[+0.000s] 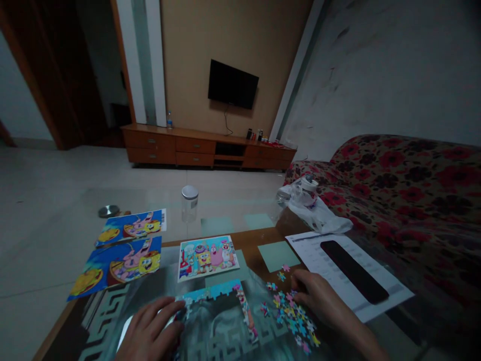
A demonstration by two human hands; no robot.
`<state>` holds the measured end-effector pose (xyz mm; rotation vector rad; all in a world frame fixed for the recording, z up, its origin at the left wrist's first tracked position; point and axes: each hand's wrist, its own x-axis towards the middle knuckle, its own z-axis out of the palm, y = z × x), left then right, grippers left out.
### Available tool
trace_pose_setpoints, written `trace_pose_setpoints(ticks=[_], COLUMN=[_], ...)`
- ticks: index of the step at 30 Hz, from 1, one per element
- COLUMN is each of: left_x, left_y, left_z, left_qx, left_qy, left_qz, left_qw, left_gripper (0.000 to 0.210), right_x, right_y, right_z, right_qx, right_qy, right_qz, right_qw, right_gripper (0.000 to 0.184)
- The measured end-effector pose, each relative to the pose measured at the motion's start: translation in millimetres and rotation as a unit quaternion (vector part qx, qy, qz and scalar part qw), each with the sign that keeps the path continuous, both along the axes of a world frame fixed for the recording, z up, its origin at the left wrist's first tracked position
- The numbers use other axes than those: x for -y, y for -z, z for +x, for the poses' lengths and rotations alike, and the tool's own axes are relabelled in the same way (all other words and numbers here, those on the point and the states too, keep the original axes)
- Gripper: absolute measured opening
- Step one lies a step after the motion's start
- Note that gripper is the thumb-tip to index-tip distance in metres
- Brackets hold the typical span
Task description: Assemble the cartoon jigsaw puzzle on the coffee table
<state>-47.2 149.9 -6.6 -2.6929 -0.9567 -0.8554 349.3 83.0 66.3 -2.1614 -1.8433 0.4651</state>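
A partly joined jigsaw puzzle (214,292) lies on the glass-topped table, its top strip and right side linked into a corner. My left hand (152,328) rests over the puzzle's left edge, fingers stretched forward with the thumb apart. Loose puzzle pieces (296,321) are heaped right of the frame. At the upper right of this heap is my right hand (319,298), fingers curled together and tips down by the pieces; what they pinch, if anything, is hidden. Behind the puzzle lies a cartoon reference card (208,257).
Two finished cartoon puzzles (118,268) lie at the left, near a round metal lid (108,211). A clear jar (189,204) stands behind the card. Rightward are printed paper (308,245), a black phone (353,271) and a plastic bag (319,213). A floral sofa (394,195) borders the right.
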Motion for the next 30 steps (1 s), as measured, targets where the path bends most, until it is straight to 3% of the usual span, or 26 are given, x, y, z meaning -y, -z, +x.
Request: trace_pose_setpoints(ticks=[6,11,15,21,27,30], left_x=[7,5,3,1,-7,-8], left_y=[-12.0,-4.1,1.1,4.1,13.6,9.6], left_z=[1,0,-1,2,0,2], left_qx=[-0.013,-0.025,-0.021,-0.002,0.012,0.007], left_qy=[0.017,0.016,0.025,0.029,0.069,0.058], left_qz=[-0.044,-0.048,-0.052,-0.028,0.047,0.041], left_qw=[0.999,0.998,0.998,0.999,0.996,0.997], left_gripper=[0.028,0.022,0.019,0.026,0.022,0.017], right_x=[-3,-14,-26,-40,-56,-62], right_y=[-10.5,-17.7,-19.3,-18.1,-14.9,-16.4], right_z=[-2,-27,-56,-90,-120,-132], right_qx=[-0.037,-0.139,-0.244,-0.344,-0.471,-0.455], right_qy=[0.001,-0.011,-0.031,-0.076,-0.084,-0.091], right_qz=[0.006,0.013,0.011,0.004,-0.073,-0.092], right_qw=[0.999,0.99,0.969,0.936,0.875,0.881], right_gripper=[0.006,0.01,0.009,0.024,0.013,0.004])
